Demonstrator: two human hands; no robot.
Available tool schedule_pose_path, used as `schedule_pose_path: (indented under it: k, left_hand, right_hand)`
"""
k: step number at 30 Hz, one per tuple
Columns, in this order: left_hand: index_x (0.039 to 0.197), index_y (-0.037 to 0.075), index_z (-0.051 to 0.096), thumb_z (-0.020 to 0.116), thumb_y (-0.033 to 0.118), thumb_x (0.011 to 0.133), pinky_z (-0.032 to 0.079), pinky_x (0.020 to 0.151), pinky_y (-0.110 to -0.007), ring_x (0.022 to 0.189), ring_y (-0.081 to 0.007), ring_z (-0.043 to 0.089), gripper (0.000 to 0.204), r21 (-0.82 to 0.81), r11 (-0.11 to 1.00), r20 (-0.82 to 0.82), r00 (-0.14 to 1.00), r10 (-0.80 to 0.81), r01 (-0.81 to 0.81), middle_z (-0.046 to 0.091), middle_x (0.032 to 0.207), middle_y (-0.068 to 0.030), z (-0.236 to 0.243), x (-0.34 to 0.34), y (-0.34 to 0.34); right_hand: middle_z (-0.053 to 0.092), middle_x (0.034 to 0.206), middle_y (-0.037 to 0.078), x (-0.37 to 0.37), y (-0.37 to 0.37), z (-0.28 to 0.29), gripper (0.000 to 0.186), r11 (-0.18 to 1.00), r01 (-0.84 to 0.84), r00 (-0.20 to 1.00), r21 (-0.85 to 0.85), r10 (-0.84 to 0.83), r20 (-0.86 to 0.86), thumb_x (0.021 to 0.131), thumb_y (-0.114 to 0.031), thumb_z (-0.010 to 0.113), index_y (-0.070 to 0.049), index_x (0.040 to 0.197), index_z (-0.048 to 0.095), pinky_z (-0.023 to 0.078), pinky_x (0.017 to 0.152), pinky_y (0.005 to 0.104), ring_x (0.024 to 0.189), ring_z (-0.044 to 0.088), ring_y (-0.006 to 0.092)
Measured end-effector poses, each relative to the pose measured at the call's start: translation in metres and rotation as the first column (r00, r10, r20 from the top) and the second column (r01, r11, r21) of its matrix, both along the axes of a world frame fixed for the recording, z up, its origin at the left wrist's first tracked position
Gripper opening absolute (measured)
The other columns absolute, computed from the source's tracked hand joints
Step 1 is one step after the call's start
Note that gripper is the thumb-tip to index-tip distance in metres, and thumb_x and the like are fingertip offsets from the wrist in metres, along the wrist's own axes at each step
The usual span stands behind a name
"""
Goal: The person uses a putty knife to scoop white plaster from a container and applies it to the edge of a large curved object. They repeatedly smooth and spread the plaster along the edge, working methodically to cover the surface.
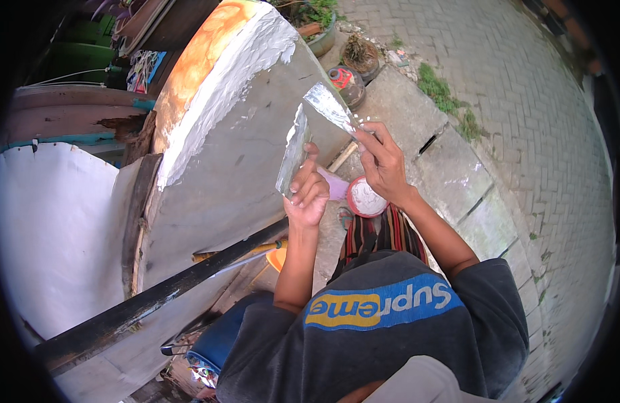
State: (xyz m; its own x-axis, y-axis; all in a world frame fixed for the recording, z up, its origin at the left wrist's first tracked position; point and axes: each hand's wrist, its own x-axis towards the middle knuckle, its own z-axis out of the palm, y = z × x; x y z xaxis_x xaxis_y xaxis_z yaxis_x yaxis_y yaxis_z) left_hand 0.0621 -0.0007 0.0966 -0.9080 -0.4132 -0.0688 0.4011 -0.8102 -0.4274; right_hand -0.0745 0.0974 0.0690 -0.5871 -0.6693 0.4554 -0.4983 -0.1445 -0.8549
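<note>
My left hand (310, 193) is closed on a flat grey plate (294, 153) with white paste along its upper edge; I cannot tell whether the plate is metal or plastic. To its right, my right hand (386, 164) grips a putty knife (327, 106) whose wide blade is smeared with white paste. The knife's handle is mostly hidden by the fingers. Both tools are over the grey wall (219, 168), which carries a rough band of white putty (232, 77) along its upper edge. Below my right hand stands a round tub (367, 198) of white paste.
Beyond the wall lie a dark container with a red top (347, 84) and potted plants (361, 55). Concrete slabs (451, 181) and a brick-paved lane (545, 141) stretch to the right. A dark beam (155, 292) slants across the lower left, near a white sheet (55, 228).
</note>
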Motion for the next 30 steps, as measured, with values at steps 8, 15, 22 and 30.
schedule_pose_path:
  k: [8, 15, 22, 30]
  left_hand:
    - [0.12, -0.007, 0.037, 0.043, 0.002, 0.092, 0.03, 0.031, -0.022, 0.036, -0.0127, 0.043, 0.03, 0.049, 0.997, -0.009, 0.999, -0.051, 0.052, 0.045, 0.055, -0.0068, 0.0, -0.009, 0.021]
    - [0.119, -0.007, 0.038, 0.043, 0.001, 0.092, 0.031, 0.031, -0.022, 0.035, -0.0124, 0.043, 0.029, 0.086, 0.995, -0.058, 0.997, -0.04, 0.045, 0.046, 0.055, -0.007, 0.005, -0.009, 0.022]
    - [0.117, -0.01, 0.042, 0.044, 0.01, 0.092, 0.038, 0.032, -0.022, 0.037, -0.0121, 0.047, 0.033, -0.198, 0.938, 0.163, 0.953, -0.254, 0.284, 0.054, 0.06, -0.01, -0.01, 0.017, -0.001]
    - [0.123, -0.006, 0.046, 0.048, 0.014, 0.088, 0.057, 0.061, -0.027, 0.077, -0.0194, 0.068, 0.04, -0.297, 0.657, 0.869, 0.481, -0.114, 0.693, 0.065, 0.101, -0.0168, 0.0, 0.032, -0.015]
  right_hand:
    - [0.05, 0.108, 0.015, 0.004, -0.023, 0.02, 0.037, 0.973, 0.137, 0.985, -0.184, -0.154, -0.082, 0.076, -0.001, 0.063, -0.004, 0.114, 0.061, 0.044, 0.075, 0.0362, 0.084, 0.054, 0.0257]
    - [0.052, 0.108, 0.015, 0.008, -0.001, -0.001, 0.047, 0.99, 0.092, 0.967, -0.111, -0.116, -0.229, 0.07, 0.003, 0.065, -0.006, 0.116, 0.062, 0.046, 0.072, 0.0368, 0.084, 0.053, 0.0266]
    - [0.06, 0.097, 0.016, -0.063, 0.048, 0.024, 0.037, 0.996, -0.085, 0.993, 0.04, 0.081, 0.085, 0.075, 0.0, 0.057, 0.0, 0.112, 0.061, 0.046, 0.078, 0.0325, 0.083, 0.059, 0.0286]
    - [0.063, 0.088, 0.01, -0.111, 0.058, 0.048, 0.035, 0.817, -0.394, 0.916, 0.421, 0.388, 0.103, 0.073, -0.012, 0.057, -0.003, 0.105, 0.067, 0.046, 0.076, 0.0326, 0.079, 0.059, 0.0231]
